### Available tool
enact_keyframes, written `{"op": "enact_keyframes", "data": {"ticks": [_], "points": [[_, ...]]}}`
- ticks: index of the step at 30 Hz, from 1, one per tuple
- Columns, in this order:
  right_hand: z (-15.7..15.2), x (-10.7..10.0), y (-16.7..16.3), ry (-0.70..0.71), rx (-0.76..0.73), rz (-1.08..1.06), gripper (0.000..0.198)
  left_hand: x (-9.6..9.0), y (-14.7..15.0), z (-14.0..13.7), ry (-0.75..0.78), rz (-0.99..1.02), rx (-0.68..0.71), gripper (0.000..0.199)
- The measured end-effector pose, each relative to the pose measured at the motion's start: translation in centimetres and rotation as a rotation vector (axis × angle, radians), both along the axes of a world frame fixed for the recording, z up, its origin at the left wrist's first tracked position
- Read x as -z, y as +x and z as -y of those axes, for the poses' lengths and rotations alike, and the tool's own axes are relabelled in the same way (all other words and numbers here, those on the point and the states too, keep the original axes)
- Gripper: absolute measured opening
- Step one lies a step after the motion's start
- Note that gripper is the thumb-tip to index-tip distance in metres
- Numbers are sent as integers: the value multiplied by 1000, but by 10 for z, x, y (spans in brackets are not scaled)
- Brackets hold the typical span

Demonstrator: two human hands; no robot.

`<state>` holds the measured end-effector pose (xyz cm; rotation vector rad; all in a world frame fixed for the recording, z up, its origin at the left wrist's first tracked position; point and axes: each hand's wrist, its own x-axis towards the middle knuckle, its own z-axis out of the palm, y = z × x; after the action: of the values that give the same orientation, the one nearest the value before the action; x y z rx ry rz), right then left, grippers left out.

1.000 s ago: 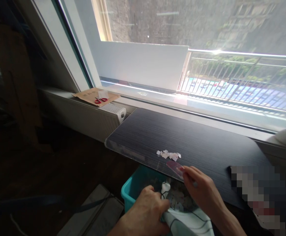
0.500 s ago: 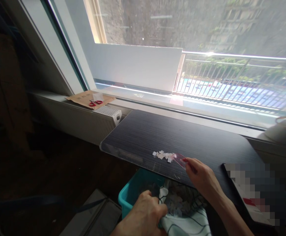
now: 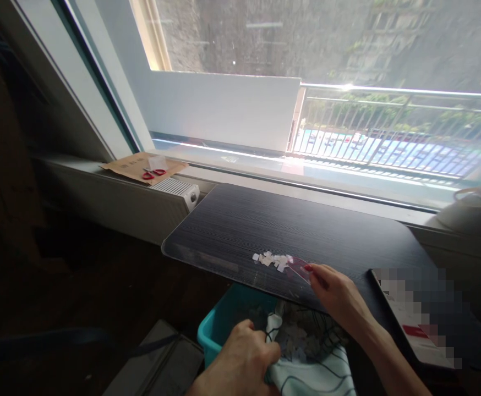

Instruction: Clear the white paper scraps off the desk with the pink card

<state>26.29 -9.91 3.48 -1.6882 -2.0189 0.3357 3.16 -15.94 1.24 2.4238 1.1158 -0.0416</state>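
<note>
My right hand (image 3: 337, 291) pinches a thin, clear plastic piece with a pink edge (image 3: 299, 268) over the dark table (image 3: 240, 220). The plastic's far end touches a small pile of white paper bits (image 3: 271, 260) near the table's front edge. I cannot make out whether it is a bag or a sheet. Below, my left hand (image 3: 244, 357) is closed on the rim of a teal bin (image 3: 211, 324), where a pale cloth or liner with dark lines (image 3: 315, 374) hangs over the side. Pale scraps (image 3: 298, 341) lie inside the bin. My left fingertips are hidden.
Right of my right hand lies a flat dark-edged thing, partly blurred out (image 3: 414, 324). Scissors with red handles (image 3: 153, 174) rest on a brown envelope (image 3: 129, 166) by the radiator (image 3: 174, 187). A grey box (image 3: 162, 352) stands on the floor left of the bin.
The view has shifted slightly, so the table and the things on it sit a little further left. Both hands keep their holds, and the paper pile looks much the same.
</note>
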Motion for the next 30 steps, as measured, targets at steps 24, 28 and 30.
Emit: {"op": "enact_keyframes", "data": {"ticks": [24,28,30], "points": [[16,-7,-2,-5,-36,61,27,-7,7,-1,-2,-14,28,26],[27,-1,7,45,20,48,25,-4,10,-1,15,7,80,26],[35,1,7,68,42,43,24,-3,13,-2,18,13,112,26]]}}
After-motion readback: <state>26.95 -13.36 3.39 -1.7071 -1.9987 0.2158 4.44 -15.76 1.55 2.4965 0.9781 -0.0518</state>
